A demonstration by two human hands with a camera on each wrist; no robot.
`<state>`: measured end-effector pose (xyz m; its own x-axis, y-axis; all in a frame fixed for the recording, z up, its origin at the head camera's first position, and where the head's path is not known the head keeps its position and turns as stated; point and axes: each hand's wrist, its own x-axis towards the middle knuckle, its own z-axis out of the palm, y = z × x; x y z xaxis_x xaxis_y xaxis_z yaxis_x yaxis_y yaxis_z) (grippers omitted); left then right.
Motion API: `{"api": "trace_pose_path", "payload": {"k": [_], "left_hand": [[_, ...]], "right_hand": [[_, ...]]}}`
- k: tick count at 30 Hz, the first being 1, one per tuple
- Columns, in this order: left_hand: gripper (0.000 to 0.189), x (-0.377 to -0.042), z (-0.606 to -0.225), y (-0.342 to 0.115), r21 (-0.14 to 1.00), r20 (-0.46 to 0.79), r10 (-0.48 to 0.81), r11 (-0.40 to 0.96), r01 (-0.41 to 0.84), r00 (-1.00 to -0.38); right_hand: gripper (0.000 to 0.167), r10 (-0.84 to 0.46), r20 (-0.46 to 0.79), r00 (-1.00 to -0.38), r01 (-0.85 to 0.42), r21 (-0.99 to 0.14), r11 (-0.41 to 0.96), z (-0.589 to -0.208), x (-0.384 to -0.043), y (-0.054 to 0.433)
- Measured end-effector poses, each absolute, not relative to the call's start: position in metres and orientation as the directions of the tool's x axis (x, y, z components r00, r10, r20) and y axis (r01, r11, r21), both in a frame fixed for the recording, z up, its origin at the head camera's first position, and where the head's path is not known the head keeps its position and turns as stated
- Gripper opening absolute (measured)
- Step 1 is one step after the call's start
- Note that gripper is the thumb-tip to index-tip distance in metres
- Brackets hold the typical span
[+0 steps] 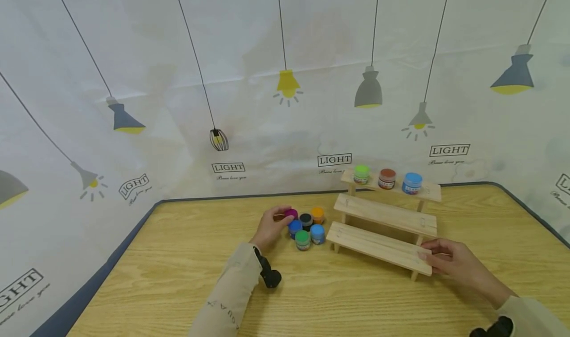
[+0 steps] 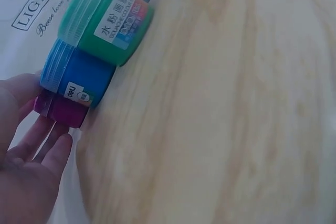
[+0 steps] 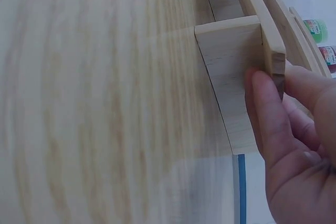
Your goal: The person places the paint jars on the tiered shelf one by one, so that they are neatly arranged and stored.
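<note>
My left hand (image 1: 270, 226) is at the left edge of a cluster of small gouache paint jars, its thumb and fingers round the magenta jar (image 2: 65, 109). Right beside that one stand a dark blue jar (image 1: 295, 229) and a green jar (image 1: 303, 240). A black jar (image 1: 306, 221), an orange jar (image 1: 317, 215) and a light blue jar (image 1: 317, 233) make up the rest of the group. To the right, my right hand (image 1: 460, 267) pinches the right end of the lowest step of a three-tier wooden stand (image 1: 383, 213), thumb above and fingers beneath the board.
Along the stand's top tier sit a light green jar (image 1: 361, 174), a reddish-brown jar (image 1: 387, 178) and a blue jar (image 1: 412, 183). The wood-grain table (image 1: 178, 258) meets a pale curtain (image 1: 178, 168) printed with lamps at the back and sides.
</note>
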<state>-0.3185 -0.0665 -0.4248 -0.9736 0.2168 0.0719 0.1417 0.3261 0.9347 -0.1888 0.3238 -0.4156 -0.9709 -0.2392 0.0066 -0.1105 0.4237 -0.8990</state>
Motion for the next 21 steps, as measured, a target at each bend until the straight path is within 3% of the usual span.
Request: {"api": "trace_pose_path", "payload": {"k": [21], "left_hand": [[0.032,-0.328,-0.434,-0.084,0.919,0.055,0.168,0.378,0.116,-0.984]], "right_hand": [[0.043,-0.235,-0.007,-0.972,-0.094,-0.904,0.416,-0.418,-0.189,0.324]]}}
